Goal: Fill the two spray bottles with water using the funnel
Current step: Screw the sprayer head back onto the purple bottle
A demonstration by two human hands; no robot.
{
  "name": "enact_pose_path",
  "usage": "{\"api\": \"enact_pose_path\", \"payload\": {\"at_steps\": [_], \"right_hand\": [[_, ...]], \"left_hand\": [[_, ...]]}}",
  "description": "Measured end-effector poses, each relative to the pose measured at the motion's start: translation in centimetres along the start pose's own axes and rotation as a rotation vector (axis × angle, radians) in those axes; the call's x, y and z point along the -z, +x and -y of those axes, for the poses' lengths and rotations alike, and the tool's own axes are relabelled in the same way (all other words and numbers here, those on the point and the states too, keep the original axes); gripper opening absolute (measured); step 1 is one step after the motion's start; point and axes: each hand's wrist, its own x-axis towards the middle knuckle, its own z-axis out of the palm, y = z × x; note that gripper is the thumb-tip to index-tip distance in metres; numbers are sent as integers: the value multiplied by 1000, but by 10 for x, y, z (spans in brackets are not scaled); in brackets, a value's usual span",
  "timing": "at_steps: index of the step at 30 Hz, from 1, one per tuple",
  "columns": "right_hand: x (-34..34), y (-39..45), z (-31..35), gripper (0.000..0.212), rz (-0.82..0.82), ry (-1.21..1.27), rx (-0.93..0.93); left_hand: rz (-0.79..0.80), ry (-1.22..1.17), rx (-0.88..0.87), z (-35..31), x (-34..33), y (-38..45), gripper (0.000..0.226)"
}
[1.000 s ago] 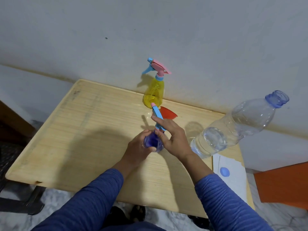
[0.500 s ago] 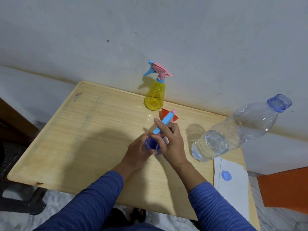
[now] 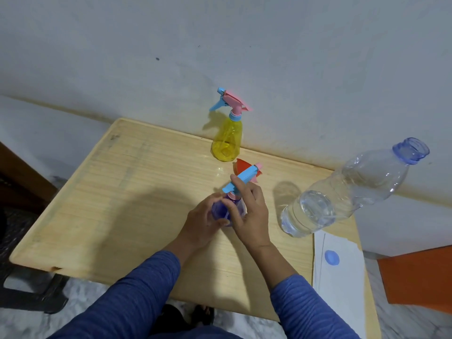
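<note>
Head view: both hands (image 3: pixel 247 211) grip purple bottle (image 3: pixel 226 210) mid-table.

The wooden surface (image 3: pixel 102 196) carries two spray bottles (image 3: pixel 227 140) (image 3: pixel 228 209), funnel (image 3: pixel 242 165), water bottle (image 3: pixel 342 194), and paper (image 3: pixel 342 277) with a cap (image 3: pixel 332 257).

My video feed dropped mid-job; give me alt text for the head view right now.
Both hands grip a purple spray bottle on a wooden table: left hand on the body, right hand at its blue spray head. Behind stand a red funnel and capped yellow spray bottle; an uncapped water bottle stands right.
</note>
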Motion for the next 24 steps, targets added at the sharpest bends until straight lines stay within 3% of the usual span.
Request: {"api": "enact_pose_path", "payload": {"at_steps": [3, 9, 14, 19, 24], "right_hand": [[2, -5, 0, 47, -3, -5, 43], [-7, 2, 4, 44, -72, 12, -82], [-3, -5, 4, 48, -44, 5, -30], [-8, 0, 6, 45, -107, 1, -113], [-7, -7, 5, 48, -48, -10, -64]], "left_hand": [[-23, -9, -3, -1, 0, -2, 76], [-18, 11, -72, 0, -1, 0, 61], [-34, 17, -64, 2, -2, -1, 76], [-38, 30, -50, 1, -2, 0, 67], [-45, 15, -15, -3, -1, 0, 61]]}}
